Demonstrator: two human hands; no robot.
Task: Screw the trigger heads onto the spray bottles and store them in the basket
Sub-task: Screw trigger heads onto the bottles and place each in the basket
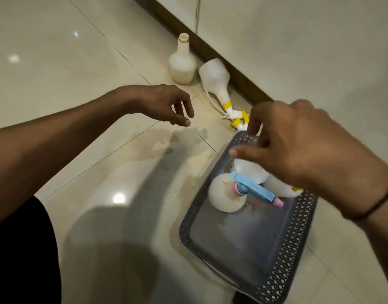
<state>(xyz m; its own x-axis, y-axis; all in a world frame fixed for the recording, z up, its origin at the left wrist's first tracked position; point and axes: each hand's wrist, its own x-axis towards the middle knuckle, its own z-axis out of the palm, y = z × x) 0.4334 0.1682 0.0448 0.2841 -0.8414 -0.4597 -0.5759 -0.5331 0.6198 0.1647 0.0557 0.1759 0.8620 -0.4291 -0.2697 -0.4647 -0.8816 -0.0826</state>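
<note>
A grey perforated basket (283,266) sits on the floor at lower right. Inside it stands a white bottle (221,194) with a blue and pink trigger head (254,189), and two more white bottles (250,172) lie partly under my right hand. My right hand (302,150) hovers over the basket's far end with fingers spread and nothing in it. My left hand (164,104) hangs above the floor to the left, fingers loosely apart, empty. An uncapped white bottle (182,62) stands near the wall. Beside it a white bottle with a yellow trigger head (217,80) lies on its side.
A loose yellow and white trigger head (239,123) lies just beyond the basket's far rim. A dark skirting board (210,47) and wall run diagonally behind the bottles. The glossy tiled floor (79,84) shows a wet patch left of the basket.
</note>
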